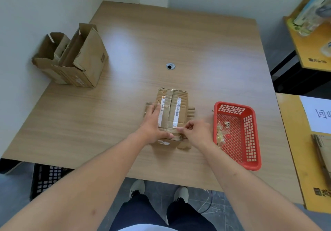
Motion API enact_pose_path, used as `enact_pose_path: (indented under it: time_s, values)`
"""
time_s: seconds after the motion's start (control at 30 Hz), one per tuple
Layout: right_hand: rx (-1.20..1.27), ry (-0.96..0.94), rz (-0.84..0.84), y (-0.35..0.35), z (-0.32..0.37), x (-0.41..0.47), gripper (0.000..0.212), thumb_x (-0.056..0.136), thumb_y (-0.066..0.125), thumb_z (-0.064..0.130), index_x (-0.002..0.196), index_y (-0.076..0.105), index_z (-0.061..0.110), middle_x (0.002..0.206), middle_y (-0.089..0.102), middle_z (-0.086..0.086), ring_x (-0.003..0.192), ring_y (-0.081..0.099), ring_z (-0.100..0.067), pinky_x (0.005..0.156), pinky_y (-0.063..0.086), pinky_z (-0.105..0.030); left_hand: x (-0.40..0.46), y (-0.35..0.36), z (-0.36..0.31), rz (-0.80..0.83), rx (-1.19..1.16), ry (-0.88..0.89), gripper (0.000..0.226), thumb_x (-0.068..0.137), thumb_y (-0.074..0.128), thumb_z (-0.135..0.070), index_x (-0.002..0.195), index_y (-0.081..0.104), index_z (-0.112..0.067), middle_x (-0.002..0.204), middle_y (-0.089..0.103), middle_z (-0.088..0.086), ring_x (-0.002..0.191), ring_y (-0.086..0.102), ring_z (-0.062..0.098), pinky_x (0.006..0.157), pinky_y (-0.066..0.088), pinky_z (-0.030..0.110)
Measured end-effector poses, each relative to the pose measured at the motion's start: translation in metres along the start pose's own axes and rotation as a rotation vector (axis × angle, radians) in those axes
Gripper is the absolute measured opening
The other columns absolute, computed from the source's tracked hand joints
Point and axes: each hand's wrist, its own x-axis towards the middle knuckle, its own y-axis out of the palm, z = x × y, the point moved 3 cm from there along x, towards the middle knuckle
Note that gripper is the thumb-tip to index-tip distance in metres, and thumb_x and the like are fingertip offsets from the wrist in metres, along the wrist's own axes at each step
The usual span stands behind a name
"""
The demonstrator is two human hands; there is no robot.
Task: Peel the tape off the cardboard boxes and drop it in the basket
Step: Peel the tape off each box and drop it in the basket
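Observation:
A small worn cardboard box point(180, 103) lies near the table's front middle, with white label strips and clear tape along its top seam. My left hand point(152, 125) presses flat on the box's left side and holds it down. At the near right end of the box, my right hand point(194, 132) pinches the end of the tape point(179, 128) between curled fingers and thumb. A red plastic basket point(250, 162) stands just right of the box, with a few crumpled tape scraps point(222, 132) inside.
Two opened cardboard boxes point(78, 58) stand at the table's far left edge. A cable hole point(170, 66) sits mid-table. Yellow cartons point(311, 39) and a flat board with a white sheet point(318, 116) lie to the right. A black crate point(48, 178) is under the table's left front.

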Motion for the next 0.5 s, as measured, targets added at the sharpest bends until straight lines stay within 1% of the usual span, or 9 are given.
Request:
enact_pose_path:
  time_s: [0.07, 0.1, 0.2, 0.27, 0.33, 0.37, 0.43, 0.47, 0.5]
  values:
    - [0.108, 0.046, 0.116, 0.002, 0.001, -0.004, 0.023, 0.076, 0.091, 0.026, 0.068, 0.073, 0.014, 0.060, 0.071, 0.001, 0.052, 0.068, -0.010, 0.057, 0.060, -0.028, 0.001, -0.006, 0.007, 0.056, -0.024, 0.048, 0.147, 0.053, 0.099, -0.047, 0.164, 0.003, -0.027, 0.170, 0.005, -0.011, 0.155, 0.008, 0.007, 0.126, 0.014, 0.030]
    - [0.103, 0.011, 0.107, 0.001, 0.004, -0.005, 0.023, 0.074, 0.092, 0.024, 0.066, 0.073, 0.015, 0.058, 0.070, 0.003, 0.052, 0.065, -0.009, 0.057, 0.058, -0.029, 0.001, -0.009, 0.009, 0.094, -0.046, 0.062, 0.146, 0.053, 0.100, -0.044, 0.163, 0.006, -0.030, 0.169, 0.011, -0.013, 0.153, 0.013, 0.005, 0.124, 0.016, 0.027]
    - [0.064, -0.119, -0.105, -0.013, 0.016, -0.002, 0.024, 0.072, 0.092, 0.024, 0.061, 0.070, 0.025, 0.062, 0.068, 0.016, 0.057, 0.058, -0.001, 0.059, 0.046, -0.022, 0.003, -0.017, 0.012, 0.220, -0.055, 0.093, 0.138, 0.055, 0.100, -0.036, 0.162, 0.013, -0.039, 0.165, 0.021, -0.019, 0.149, 0.024, 0.001, 0.118, 0.020, 0.018]
    - [0.057, -0.174, -0.187, -0.021, 0.021, 0.002, 0.025, 0.073, 0.091, 0.023, 0.061, 0.069, 0.029, 0.065, 0.067, 0.018, 0.064, 0.061, -0.002, 0.062, 0.049, -0.022, 0.001, -0.021, 0.014, 0.254, -0.066, 0.092, 0.129, 0.061, 0.098, -0.031, 0.161, 0.016, -0.041, 0.164, 0.023, -0.020, 0.149, 0.026, 0.002, 0.119, 0.022, 0.020]
    - [0.022, -0.236, -0.203, -0.018, 0.023, 0.002, 0.022, 0.077, 0.088, 0.015, 0.070, 0.074, 0.031, 0.072, 0.068, 0.014, 0.072, 0.065, -0.006, 0.068, 0.052, -0.023, -0.003, -0.023, 0.011, 0.244, -0.048, 0.121, 0.120, 0.071, 0.094, -0.027, 0.162, 0.016, -0.036, 0.167, 0.016, -0.016, 0.153, 0.016, 0.007, 0.124, 0.018, 0.026]
    - [-0.009, -0.291, -0.220, -0.014, 0.025, 0.000, 0.016, 0.081, 0.084, 0.009, 0.080, 0.079, 0.024, 0.083, 0.069, 0.010, 0.078, 0.066, -0.011, 0.073, 0.051, -0.018, -0.006, -0.022, 0.009, 0.238, -0.002, 0.143, 0.114, 0.077, 0.089, -0.028, 0.162, 0.014, -0.033, 0.169, 0.009, -0.015, 0.156, 0.007, 0.011, 0.126, 0.014, 0.031]
    - [-0.098, -0.437, -0.267, -0.006, 0.030, -0.007, 0.016, 0.087, 0.075, -0.003, 0.096, 0.081, 0.009, 0.105, 0.069, -0.005, 0.091, 0.064, -0.015, 0.079, 0.044, -0.009, -0.013, -0.016, 0.006, 0.228, 0.155, 0.180, 0.098, 0.092, 0.074, -0.036, 0.163, 0.006, -0.034, 0.169, -0.009, -0.014, 0.156, -0.010, 0.021, 0.127, 0.007, 0.041]
    - [-0.140, -0.513, -0.251, -0.001, 0.032, -0.010, 0.020, 0.089, 0.069, -0.008, 0.100, 0.080, 0.005, 0.113, 0.067, -0.010, 0.096, 0.063, -0.018, 0.082, 0.046, -0.013, -0.017, -0.012, 0.006, 0.219, 0.254, 0.189, 0.090, 0.099, 0.063, -0.041, 0.162, -0.001, -0.035, 0.168, -0.018, -0.014, 0.155, -0.017, 0.025, 0.127, 0.004, 0.044]
    - [-0.184, -0.577, -0.193, 0.005, 0.035, -0.013, 0.027, 0.088, 0.063, -0.014, 0.104, 0.078, 0.003, 0.117, 0.065, -0.012, 0.099, 0.063, -0.022, 0.084, 0.050, -0.023, -0.021, -0.008, 0.007, 0.206, 0.351, 0.188, 0.084, 0.103, 0.051, -0.045, 0.161, -0.008, -0.037, 0.165, -0.026, -0.015, 0.154, -0.023, 0.026, 0.126, 0.001, 0.046]
